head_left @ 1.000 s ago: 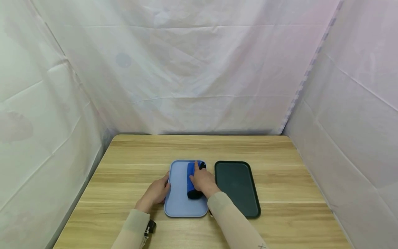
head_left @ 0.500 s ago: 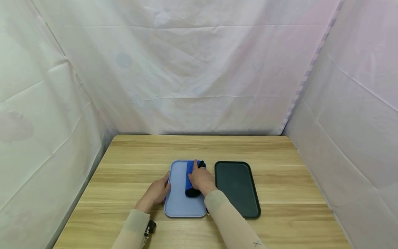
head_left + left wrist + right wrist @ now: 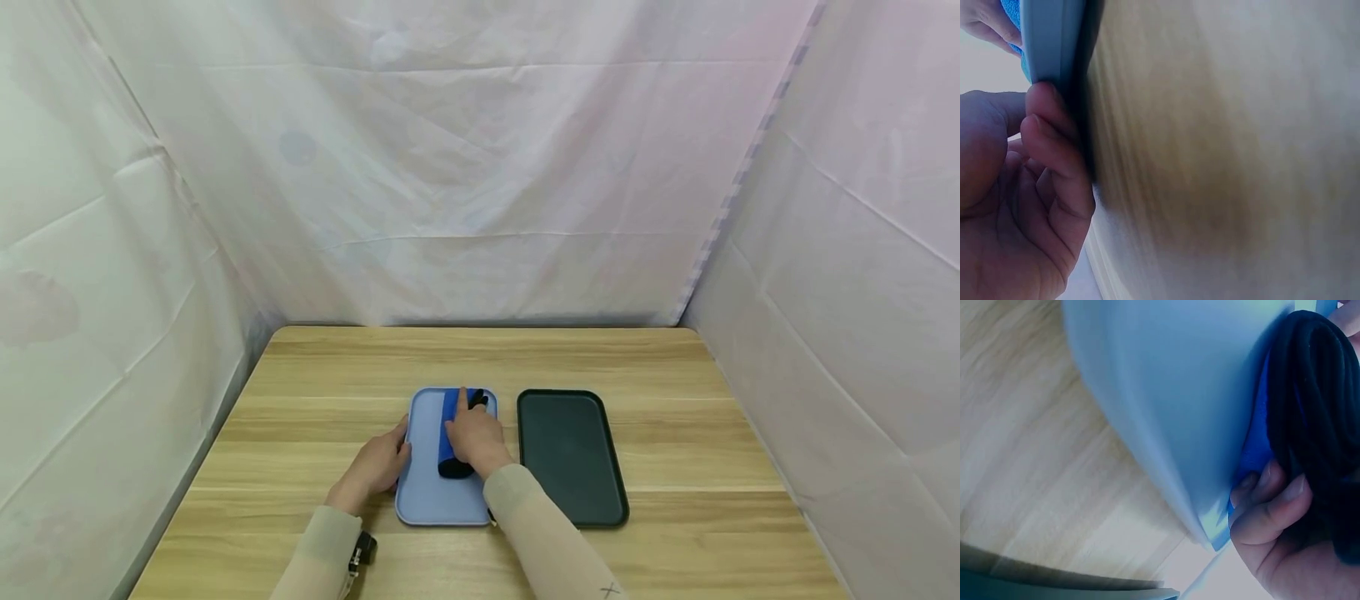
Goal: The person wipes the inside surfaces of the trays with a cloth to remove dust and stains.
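On the light blue tray (image 3: 435, 502) lies a blue cloth (image 3: 447, 437) with a folded black piece, its near end dark. The right hand (image 3: 477, 435) grips this bundle from the right, index finger stretched along its top. Seen from the right wrist, curled fingers of the right hand (image 3: 1285, 531) hold the black folds (image 3: 1316, 381) against the blue tray (image 3: 1166, 381). The left hand (image 3: 375, 462) holds the tray's left edge; in the left wrist view the left hand's (image 3: 1029, 187) thumb and fingers pinch the tray rim (image 3: 1050, 44).
A dark green tray (image 3: 573, 458) lies just right of the blue tray on the wooden table (image 3: 322, 375). White sheeting (image 3: 480, 167) hangs behind the table and along both sides. A black wrist device (image 3: 363, 548) is at the left cuff.
The right hand and the blue and black bundle have shifted left across the blue tray. The left hand has stayed at the tray's left edge.
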### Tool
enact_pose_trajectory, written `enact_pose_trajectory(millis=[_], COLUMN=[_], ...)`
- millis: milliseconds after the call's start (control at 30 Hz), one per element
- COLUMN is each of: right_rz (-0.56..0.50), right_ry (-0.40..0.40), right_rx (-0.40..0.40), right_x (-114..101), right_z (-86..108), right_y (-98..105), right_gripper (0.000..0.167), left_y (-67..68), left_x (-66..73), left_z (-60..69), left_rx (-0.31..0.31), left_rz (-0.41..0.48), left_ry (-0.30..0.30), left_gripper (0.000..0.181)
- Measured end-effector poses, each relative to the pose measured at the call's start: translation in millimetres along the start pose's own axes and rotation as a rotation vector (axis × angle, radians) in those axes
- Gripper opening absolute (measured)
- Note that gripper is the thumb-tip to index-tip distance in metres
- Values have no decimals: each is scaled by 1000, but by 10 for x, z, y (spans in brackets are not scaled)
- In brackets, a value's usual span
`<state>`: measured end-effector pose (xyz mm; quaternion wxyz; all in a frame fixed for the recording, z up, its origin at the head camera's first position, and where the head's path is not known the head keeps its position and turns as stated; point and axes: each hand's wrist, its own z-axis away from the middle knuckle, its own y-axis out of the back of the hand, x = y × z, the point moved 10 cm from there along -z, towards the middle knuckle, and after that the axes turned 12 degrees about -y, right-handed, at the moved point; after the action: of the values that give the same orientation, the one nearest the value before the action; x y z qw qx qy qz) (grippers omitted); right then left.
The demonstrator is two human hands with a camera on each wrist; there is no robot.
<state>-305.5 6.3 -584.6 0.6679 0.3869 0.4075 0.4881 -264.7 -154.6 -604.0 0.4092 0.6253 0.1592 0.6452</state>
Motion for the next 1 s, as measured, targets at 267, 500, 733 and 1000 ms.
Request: enact_pose_trajectory(millis=[267,500,733,1000], right_rz=[8,-12,-31,-49], right_ry=[11,12,20,28], right_rx=[1,-4,-10,-29], right_x=[-97,-162,-232,-301], right_z=[11,9,23,38], right_y=[-39,-73,-94,-117], right_gripper=[75,75,75,76], left_y=[9,-6,-11,-5], left_x=[-17,-26,-32,-13], left_z=[6,18,25,25], left_rx=[1,-14,-10,-8], left_rz=[-5,-13,-10,-30], left_ry=[2,13,13,-1], left_gripper=[61,61,61,60])
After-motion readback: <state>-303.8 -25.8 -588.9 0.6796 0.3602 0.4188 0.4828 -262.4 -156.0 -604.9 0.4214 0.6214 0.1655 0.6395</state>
